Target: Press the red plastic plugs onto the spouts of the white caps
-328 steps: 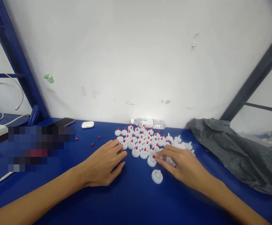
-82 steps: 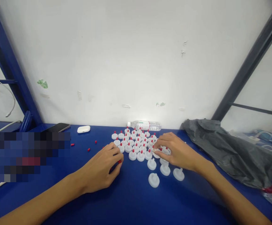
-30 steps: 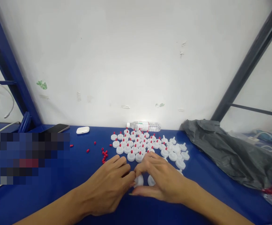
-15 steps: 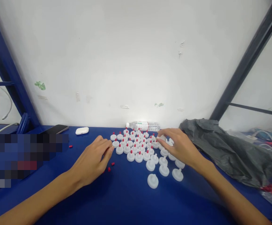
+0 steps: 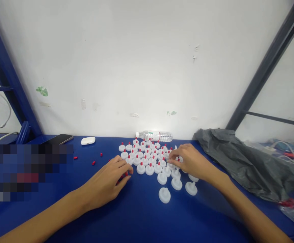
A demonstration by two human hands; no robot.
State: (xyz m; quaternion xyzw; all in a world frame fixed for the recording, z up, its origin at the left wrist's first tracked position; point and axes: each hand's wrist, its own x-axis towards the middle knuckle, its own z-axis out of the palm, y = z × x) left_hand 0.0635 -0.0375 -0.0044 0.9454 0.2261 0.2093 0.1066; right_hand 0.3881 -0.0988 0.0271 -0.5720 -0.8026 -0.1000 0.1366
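Note:
My left hand hovers low over the table, its fingers curved and thumb apart from the index finger. Small red caps show in that gap and look to lie on the table beneath. My right hand pinches thumb and fingertips together over the spout of a white nozzle lid; what lies between the tips is hidden. To its left is a cluster of white lids with red tips. Several lids with bare spouts stand in front of and below the right hand.
A clear plastic bottle lies against the wall. Loose red caps, a white earbud case and a phone are at the left. A dark grey plastic bag covers the right side. Part of the left is pixelated.
My left hand has moved right and slightly down, over the loose red caps, uncovering others behind it. My right hand has come down and nearer, its fingertips now lower among the lids.

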